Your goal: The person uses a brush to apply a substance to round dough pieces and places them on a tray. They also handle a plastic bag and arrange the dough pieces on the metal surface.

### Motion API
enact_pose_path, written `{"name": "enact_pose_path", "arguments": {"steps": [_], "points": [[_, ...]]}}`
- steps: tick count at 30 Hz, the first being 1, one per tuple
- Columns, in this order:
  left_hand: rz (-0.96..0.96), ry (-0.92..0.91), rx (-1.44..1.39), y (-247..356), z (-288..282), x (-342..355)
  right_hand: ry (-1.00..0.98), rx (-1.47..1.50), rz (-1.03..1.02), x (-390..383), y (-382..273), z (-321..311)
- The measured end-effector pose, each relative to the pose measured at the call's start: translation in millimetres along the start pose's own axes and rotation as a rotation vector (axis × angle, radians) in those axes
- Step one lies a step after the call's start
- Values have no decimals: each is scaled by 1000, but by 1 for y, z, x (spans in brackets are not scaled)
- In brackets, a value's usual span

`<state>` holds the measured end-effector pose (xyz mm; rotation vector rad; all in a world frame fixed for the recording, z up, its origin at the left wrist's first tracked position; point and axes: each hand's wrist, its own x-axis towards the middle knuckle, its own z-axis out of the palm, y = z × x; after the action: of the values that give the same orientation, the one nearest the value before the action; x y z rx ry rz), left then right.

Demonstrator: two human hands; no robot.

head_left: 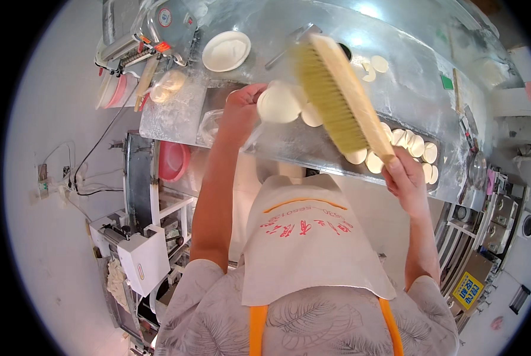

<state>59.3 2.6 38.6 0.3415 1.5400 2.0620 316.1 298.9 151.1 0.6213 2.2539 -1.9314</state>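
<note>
My right hand [407, 181] is closed round the handle end of a long wooden brush [350, 89] with yellow bristles, held tilted above the metal worktop. My left hand [246, 102] pinches the left edge of a round, flat, pale dough disc [278, 105], slightly smeared by motion. Just to its right, another dough disc [312, 115] lies partly behind the bristles. Several folded or overlapping dough pieces [415, 146] lie on a dark tray at the right, and more dough rounds [373, 161] show below the brush. The brush hides part of the tray.
An oval white bowl [227, 51] of white powder stands at the back left, near a metal machine with rollers [153, 35]. A clear bag [211, 126] lies beside my left forearm. Dough scraps [369, 72] and a green card [446, 82] rest farther back. A pink basin [174, 161] sits below the worktop.
</note>
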Motion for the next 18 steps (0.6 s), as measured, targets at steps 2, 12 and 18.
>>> {"name": "enact_pose_path", "arguments": {"steps": [2, 12, 18], "points": [[-63, 111, 121, 11, 24, 1, -23, -110, -70, 11, 2, 12], [-56, 205, -51, -9, 6, -2, 114, -274, -49, -19, 41, 2], [-122, 248, -28, 14, 28, -2, 47, -459, -240, 9, 13, 35]]}}
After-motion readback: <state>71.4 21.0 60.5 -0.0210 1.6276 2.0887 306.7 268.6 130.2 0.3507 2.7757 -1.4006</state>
